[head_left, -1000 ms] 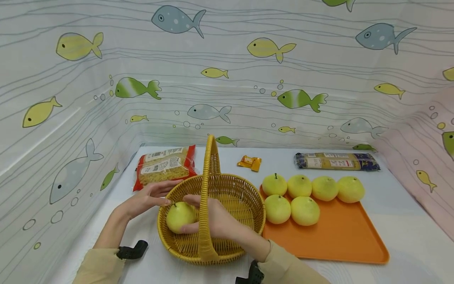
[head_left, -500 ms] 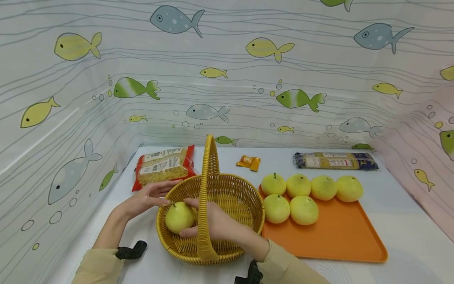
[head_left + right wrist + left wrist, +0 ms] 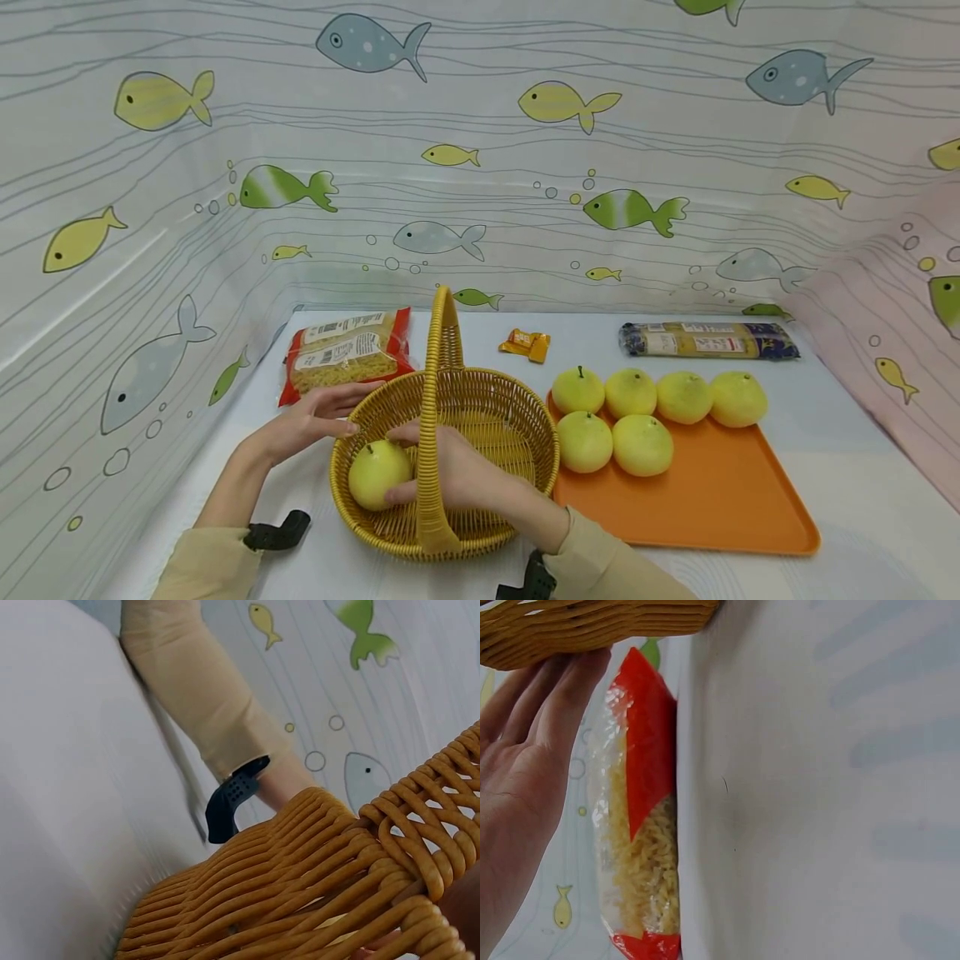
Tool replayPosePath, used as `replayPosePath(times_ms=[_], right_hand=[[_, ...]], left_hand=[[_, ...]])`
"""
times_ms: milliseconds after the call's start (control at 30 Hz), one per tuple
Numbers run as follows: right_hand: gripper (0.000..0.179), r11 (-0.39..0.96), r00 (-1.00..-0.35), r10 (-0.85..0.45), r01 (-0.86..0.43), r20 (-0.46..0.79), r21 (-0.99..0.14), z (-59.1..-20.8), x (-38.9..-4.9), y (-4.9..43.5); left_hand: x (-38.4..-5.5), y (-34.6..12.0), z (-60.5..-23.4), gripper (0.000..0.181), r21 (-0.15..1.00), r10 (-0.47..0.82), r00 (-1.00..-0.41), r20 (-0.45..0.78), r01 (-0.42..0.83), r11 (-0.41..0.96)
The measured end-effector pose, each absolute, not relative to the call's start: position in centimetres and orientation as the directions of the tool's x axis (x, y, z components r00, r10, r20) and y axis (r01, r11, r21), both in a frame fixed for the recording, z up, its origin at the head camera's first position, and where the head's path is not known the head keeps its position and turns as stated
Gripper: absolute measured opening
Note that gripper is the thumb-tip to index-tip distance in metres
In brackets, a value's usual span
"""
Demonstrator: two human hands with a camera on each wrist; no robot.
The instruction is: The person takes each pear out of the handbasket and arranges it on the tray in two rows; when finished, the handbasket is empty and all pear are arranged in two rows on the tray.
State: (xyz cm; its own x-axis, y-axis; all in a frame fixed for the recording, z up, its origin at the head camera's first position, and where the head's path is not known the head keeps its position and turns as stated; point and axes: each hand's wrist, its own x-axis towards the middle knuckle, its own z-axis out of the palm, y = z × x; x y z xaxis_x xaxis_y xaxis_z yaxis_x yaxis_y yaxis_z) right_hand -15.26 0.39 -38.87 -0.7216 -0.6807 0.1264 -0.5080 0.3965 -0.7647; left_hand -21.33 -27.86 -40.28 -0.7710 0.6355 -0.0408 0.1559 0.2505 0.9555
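A round yellow-green pear [image 3: 372, 477] with a short stem lies in the left part of a wicker basket [image 3: 495, 373] that has a tall handle. My right hand [image 3: 468, 472] reaches in under the handle. Its thumb and fingers are spread apart at the pear's right side, partly hidden by pear and handle. Outside the basket's left wall is my left hand [image 3: 298, 423]; its thumb reaches over the rim. In the left wrist view the straight fingers [image 3: 551, 701] touch the wicker with their tips. Weave of the basket [image 3: 285, 877] fills the right wrist view's lower part.
An orange tray [image 3: 735, 500] with several more pears [image 3: 642, 444] stands right of the basket. Behind lie a red-ended pasta bag [image 3: 348, 354], small orange packets [image 3: 525, 343] and a long dark-ended packet [image 3: 708, 340]. A fish-printed sheet [image 3: 510, 125] encloses the table.
The pear has dropped slightly lower in the basket between half a second ago and now, while my right hand has barely moved. My left hand has kept its place at the rim.
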Motion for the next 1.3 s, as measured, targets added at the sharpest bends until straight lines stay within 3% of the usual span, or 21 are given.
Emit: replayPosePath(times_ms=[567,967,1300], right_hand=[[0.052,0.347,-0.658,-0.748,-0.501,0.089,-0.793,-39.03,-15.31,0.66],[0.062,0.421,-0.627,-0.775,-0.601,0.075,-0.68,-39.0,-15.39,0.76],[0.069,0.359,-0.594,-0.803,-0.554,0.053,-0.751,-39.26,-15.24,1.03]], left_hand=[[-21.47,-27.81,-40.49,0.059,0.952,0.631,-0.774,-0.049,0.155,0.264],[-21.51,-27.94,-40.54,0.06,0.954,0.628,-0.775,-0.071,0.131,0.269],[-21.45,-27.79,-40.47,0.059,0.955,0.625,-0.778,-0.055,0.142,0.261]])
